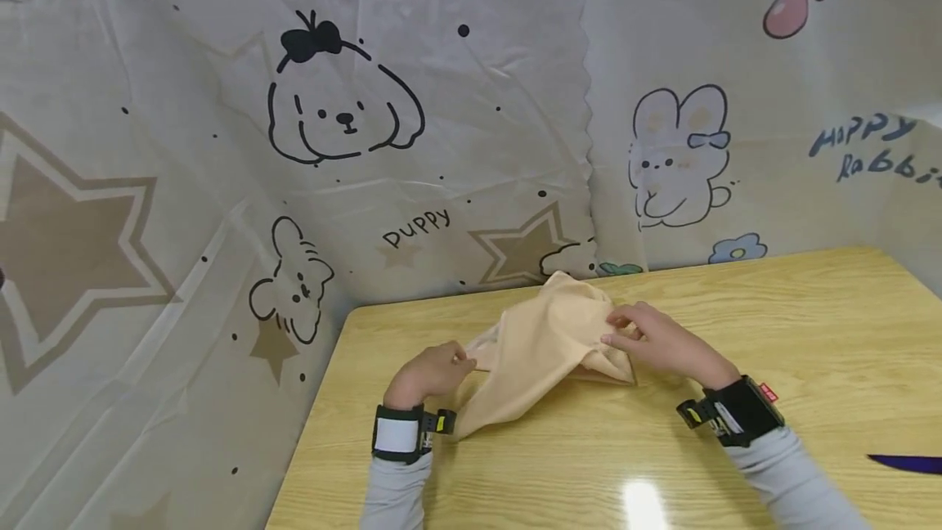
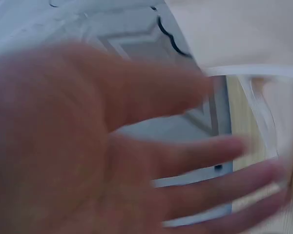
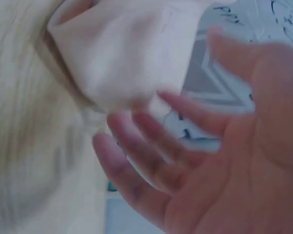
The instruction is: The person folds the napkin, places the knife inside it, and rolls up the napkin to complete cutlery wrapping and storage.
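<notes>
A peach-coloured fabric item [image 1: 548,334] lies rumpled near the back edge of the table, part of it raised in folds; its exact kind cannot be told. At its left side is my left hand [image 1: 434,370], with the thumb and fingers apart in the left wrist view [image 2: 136,146] and nothing between them. A pale edge of the fabric [image 2: 249,70] passes just beyond those fingertips. My right hand [image 1: 666,342] is at the fabric's right side. Its fingers are spread and loosely bent, and the fingertips [image 3: 118,122] are at or against the fabric [image 3: 122,58]; contact is unclear.
The wooden table [image 1: 574,473] extends forward and to the right. A dark purple pointed object [image 1: 908,463] lies at the right edge of view. Behind and left hangs a printed curtain [image 1: 471,105] with cartoon animals. Both wrists wear strapped cameras.
</notes>
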`<state>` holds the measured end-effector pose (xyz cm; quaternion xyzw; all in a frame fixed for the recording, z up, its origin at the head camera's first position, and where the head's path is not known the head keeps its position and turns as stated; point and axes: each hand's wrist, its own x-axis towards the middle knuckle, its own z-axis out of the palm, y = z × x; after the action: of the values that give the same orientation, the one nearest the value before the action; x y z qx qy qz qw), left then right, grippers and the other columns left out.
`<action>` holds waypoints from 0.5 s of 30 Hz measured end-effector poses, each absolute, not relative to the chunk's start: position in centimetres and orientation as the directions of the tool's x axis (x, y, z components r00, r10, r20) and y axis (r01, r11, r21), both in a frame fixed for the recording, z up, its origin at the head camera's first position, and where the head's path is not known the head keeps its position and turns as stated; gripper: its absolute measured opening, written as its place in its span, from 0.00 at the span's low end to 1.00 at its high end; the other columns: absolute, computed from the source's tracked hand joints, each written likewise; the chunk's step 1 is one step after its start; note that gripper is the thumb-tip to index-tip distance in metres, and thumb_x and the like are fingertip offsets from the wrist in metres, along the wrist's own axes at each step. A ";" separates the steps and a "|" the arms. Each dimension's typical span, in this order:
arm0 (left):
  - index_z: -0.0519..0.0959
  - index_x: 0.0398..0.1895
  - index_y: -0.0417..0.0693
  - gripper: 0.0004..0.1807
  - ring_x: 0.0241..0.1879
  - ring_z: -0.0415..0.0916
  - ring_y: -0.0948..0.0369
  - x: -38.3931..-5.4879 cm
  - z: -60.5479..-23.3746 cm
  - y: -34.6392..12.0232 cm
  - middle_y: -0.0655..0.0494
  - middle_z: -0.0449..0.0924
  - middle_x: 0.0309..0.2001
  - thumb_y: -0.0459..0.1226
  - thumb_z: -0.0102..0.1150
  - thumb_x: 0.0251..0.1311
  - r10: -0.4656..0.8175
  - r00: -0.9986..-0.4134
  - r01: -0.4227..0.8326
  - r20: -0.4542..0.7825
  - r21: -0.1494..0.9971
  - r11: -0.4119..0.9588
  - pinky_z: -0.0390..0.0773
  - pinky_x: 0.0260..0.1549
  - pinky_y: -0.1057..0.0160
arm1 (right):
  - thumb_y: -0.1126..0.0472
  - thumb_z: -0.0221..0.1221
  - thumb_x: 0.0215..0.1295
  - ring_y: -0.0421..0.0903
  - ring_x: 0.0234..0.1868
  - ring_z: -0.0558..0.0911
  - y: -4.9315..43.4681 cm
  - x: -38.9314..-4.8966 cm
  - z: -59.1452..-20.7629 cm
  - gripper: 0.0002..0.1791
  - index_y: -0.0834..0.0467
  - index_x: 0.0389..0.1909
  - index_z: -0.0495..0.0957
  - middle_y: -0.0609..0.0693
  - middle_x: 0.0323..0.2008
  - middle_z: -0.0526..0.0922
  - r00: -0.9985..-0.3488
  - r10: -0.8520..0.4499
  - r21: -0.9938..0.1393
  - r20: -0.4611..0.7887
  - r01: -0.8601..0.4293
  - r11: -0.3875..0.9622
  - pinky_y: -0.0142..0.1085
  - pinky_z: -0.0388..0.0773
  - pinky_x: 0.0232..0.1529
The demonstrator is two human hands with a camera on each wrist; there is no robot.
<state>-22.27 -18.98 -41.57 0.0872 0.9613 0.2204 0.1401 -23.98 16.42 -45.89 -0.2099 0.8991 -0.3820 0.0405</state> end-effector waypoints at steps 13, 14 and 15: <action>0.69 0.58 0.32 0.35 0.39 0.77 0.51 -23.7 -45.1 -12.4 0.37 0.80 0.46 0.48 0.66 0.54 0.171 -0.978 0.088 -0.121 0.503 0.860 0.79 0.39 0.52 | 0.61 0.61 0.64 0.62 0.61 0.68 14.5 -25.8 -48.8 0.32 0.65 0.68 0.65 0.69 0.64 0.69 -0.896 -0.404 -0.687 0.185 -0.412 0.599 0.61 0.65 0.60; 0.70 0.54 0.33 0.31 0.35 0.77 0.53 -23.8 -45.3 -12.4 0.40 0.81 0.41 0.46 0.65 0.55 0.172 -0.979 0.094 -0.106 0.518 0.851 0.79 0.34 0.54 | 0.62 0.61 0.64 0.60 0.58 0.71 14.5 -25.8 -48.7 0.28 0.64 0.64 0.69 0.68 0.61 0.73 -0.901 -0.391 -0.679 0.189 -0.407 0.610 0.60 0.69 0.57; 0.72 0.50 0.35 0.25 0.31 0.76 0.55 -24.0 -45.4 -12.3 0.44 0.80 0.36 0.45 0.63 0.57 0.170 -0.981 0.093 -0.094 0.537 0.838 0.77 0.30 0.56 | 0.62 0.60 0.64 0.58 0.53 0.75 14.4 -25.8 -48.6 0.24 0.63 0.60 0.73 0.66 0.57 0.76 -0.909 -0.372 -0.674 0.190 -0.396 0.624 0.56 0.73 0.52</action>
<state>-23.99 -12.35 -45.37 0.0687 0.9562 0.2761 0.0691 -25.84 14.44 -48.56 -0.2132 0.9009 -0.3777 -0.0161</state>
